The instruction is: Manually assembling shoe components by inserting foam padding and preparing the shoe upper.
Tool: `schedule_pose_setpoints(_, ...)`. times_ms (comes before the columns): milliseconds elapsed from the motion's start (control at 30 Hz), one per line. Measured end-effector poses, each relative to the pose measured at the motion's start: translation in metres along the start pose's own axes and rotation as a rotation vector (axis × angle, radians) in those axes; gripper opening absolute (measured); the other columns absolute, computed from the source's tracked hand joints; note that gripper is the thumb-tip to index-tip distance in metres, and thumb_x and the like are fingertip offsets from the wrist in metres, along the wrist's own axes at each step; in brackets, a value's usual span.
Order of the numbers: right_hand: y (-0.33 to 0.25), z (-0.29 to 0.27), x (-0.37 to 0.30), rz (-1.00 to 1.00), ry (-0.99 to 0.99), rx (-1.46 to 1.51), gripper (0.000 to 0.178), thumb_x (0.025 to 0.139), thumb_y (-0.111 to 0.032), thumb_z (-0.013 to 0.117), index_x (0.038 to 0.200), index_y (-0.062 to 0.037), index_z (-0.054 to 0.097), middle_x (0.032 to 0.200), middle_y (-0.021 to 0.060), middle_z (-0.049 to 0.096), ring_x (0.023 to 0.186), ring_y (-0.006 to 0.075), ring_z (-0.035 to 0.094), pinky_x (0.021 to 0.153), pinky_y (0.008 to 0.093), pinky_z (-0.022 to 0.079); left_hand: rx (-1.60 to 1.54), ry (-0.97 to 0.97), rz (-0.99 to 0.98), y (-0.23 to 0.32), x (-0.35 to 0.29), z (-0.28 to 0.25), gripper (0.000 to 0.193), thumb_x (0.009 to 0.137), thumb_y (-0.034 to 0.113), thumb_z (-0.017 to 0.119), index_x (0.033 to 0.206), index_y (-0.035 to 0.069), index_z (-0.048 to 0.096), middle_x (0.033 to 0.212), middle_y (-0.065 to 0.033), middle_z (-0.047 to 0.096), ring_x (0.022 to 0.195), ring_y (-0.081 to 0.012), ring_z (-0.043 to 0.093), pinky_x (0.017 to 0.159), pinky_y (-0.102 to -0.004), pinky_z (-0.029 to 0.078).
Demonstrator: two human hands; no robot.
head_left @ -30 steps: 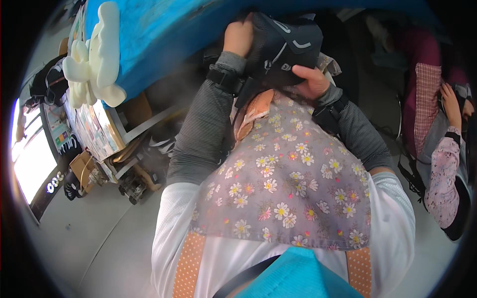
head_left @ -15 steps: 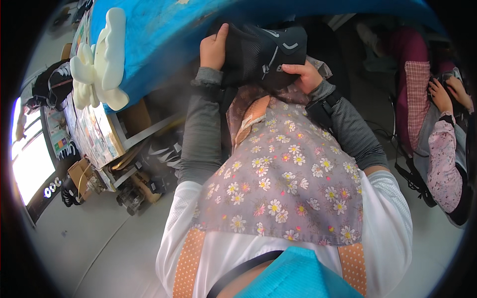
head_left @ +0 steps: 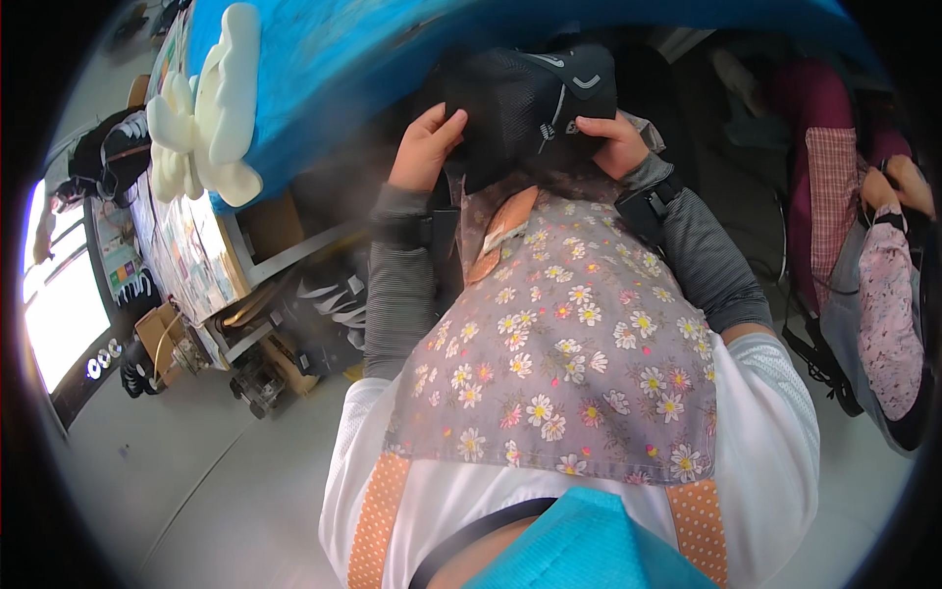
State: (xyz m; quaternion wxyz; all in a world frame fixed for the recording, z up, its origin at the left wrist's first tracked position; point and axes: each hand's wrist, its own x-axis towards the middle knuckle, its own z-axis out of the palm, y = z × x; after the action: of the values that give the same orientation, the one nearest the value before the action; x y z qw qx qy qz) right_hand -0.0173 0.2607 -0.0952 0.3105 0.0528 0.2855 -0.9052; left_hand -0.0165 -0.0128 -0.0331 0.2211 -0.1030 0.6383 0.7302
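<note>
Both my hands hold a black fabric piece (head_left: 515, 113) with mesh texture, pale curved marks and a thin light line like a zipper. It is above my lap, below the edge of a blue cover; its exact kind I cannot tell. My left hand (head_left: 424, 149) pinches its left edge between thumb and fingers. At the lower right edge, my right hand (head_left: 620, 147) grips it with the thumb on top and the fingers mostly hidden behind. A flowered apron (head_left: 569, 334) covers my front and lap, with an orange-brown patch (head_left: 510, 218) showing below the piece.
Cream foam-like shapes (head_left: 226, 93) stand at the blue cover's (head_left: 324, 69) left edge. Further left are a paper-covered table (head_left: 191, 250), black items with white stripes (head_left: 123, 147) and a small machine (head_left: 260, 391). At right sits another person, one pink sleeve (head_left: 891, 314) showing.
The black piece has shifted slightly right and lies more spread out. My left hand has moved down along its edge, its fingers more curled. The other person's hands have moved.
</note>
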Motion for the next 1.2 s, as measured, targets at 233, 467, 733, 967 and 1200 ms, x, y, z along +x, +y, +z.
schedule_pose_setpoints(233,0.002,-0.016,0.009,0.040,-0.028,-0.100,0.045,0.083,-0.012,0.062,0.126,-0.0004,0.054,0.120,0.0110,0.061,0.111,0.0237,0.057,0.099,0.0372,0.042,0.257,0.197,0.399,0.057,-0.003,0.033,0.021,0.096,0.022,0.057,0.094,0.001,0.059,0.075,0.0036,0.053,0.068,-0.0053,0.045,0.060,-0.0215,0.036)
schedule_pose_setpoints(467,0.012,0.002,-0.007,0.146,-0.046,0.008,0.030,0.087,-0.010,0.062,0.115,0.0014,0.061,0.110,0.0123,0.065,0.102,0.0215,0.062,0.092,0.0346,0.048,1.051,0.604,0.463,0.053,0.011,0.066,0.029,0.098,0.028,0.043,0.106,0.001,0.051,0.089,-0.0254,0.062,0.086,-0.0455,0.057,0.072,-0.0487,0.046)
schedule_pose_setpoints(733,0.026,-0.013,0.007,0.260,-0.202,0.378,0.039,0.086,-0.016,0.053,0.118,0.0064,0.057,0.118,0.0168,0.062,0.109,0.0296,0.058,0.103,0.0423,0.039,1.059,0.518,0.694,0.061,0.021,0.089,0.022,0.095,0.022,0.053,0.099,0.000,0.052,0.075,-0.0244,0.060,0.070,-0.0439,0.057,0.059,-0.0468,0.045)
schedule_pose_setpoints(967,0.005,0.013,-0.010,0.137,-0.219,0.448,0.037,0.088,-0.018,0.054,0.116,0.0056,0.058,0.115,0.0160,0.064,0.106,0.0294,0.061,0.102,0.0429,0.042,1.148,0.602,0.796,0.080,0.031,0.091,0.029,0.091,0.031,0.055,0.089,0.001,0.052,0.074,-0.0228,0.063,0.071,-0.0417,0.061,0.061,-0.0489,0.048)
schedule_pose_setpoints(1200,0.012,-0.004,-0.005,0.051,-0.049,0.324,0.034,0.088,-0.013,0.055,0.118,0.0027,0.057,0.114,0.0135,0.064,0.106,0.0266,0.061,0.098,0.0409,0.046,1.218,0.403,0.389,0.037,0.076,0.069,0.035,0.095,0.033,0.047,0.094,-0.001,0.058,0.086,-0.0250,0.063,0.083,-0.0453,0.058,0.074,-0.0508,0.048)
